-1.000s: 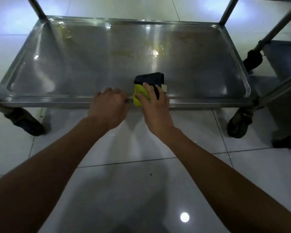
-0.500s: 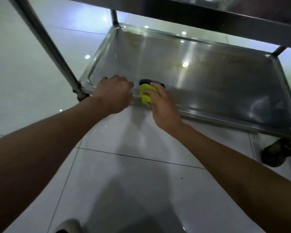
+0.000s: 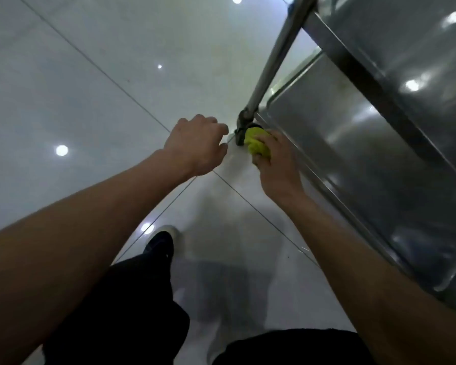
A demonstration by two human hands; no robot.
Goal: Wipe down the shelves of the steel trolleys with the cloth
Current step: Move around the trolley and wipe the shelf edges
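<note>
Gripping yellow cloth (image 3: 257, 143) in right hand (image 3: 275, 164) at trolley (image 3: 353, 143) corner, left hand (image 3: 195, 146) loosely curled, holding nothing

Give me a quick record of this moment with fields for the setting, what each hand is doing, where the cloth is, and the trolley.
setting: glossy tiled floor, person standing beside a steel trolley
right hand: grips the yellow-green cloth at the lower shelf's corner
left hand: fingers curled, close to the corner; contact unclear
cloth: bunched, against the trolley leg base
lower shelf: steel, shiny, nothing on the visible part
upper shelf: overhangs it
</note>
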